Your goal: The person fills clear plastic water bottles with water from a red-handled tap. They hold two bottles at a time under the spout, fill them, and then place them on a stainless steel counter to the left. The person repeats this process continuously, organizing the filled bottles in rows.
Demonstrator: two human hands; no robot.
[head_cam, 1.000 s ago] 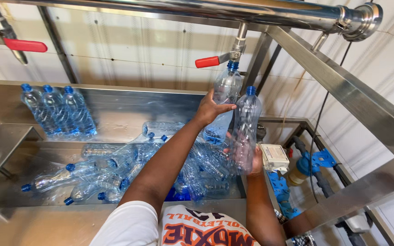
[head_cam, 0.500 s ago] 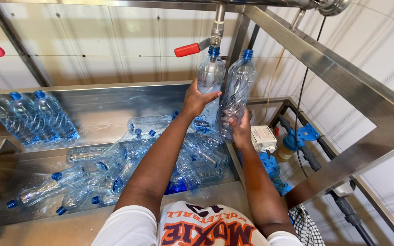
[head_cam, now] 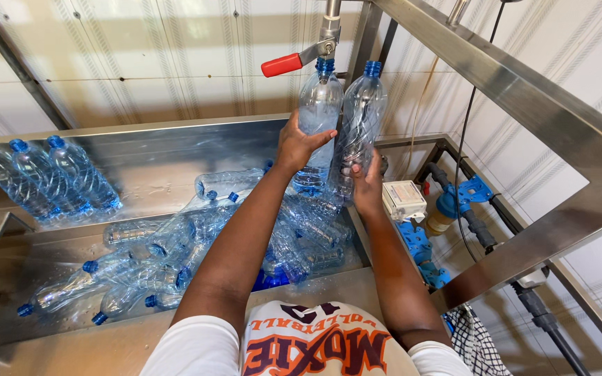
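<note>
Left grip [head_cam: 301, 145] wraps a clear bottle [head_cam: 317, 118] under the red-handled tap [head_cam: 318, 49]; right grip [head_cam: 367, 184] closes around a second bottle [head_cam: 358, 129] just beside it.

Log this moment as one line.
left hand: holds bottle under tap | right hand: holds second bottle | trough: loose bottles

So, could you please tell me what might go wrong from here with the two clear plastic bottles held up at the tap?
The left hand holds one clear blue-necked plastic bottle under the red-handled tap; if its neck drifts off the spout, water could spill. The right hand grips the second bottle only near its base, so it may tip onto the heap of bottles in the steel trough.
</note>
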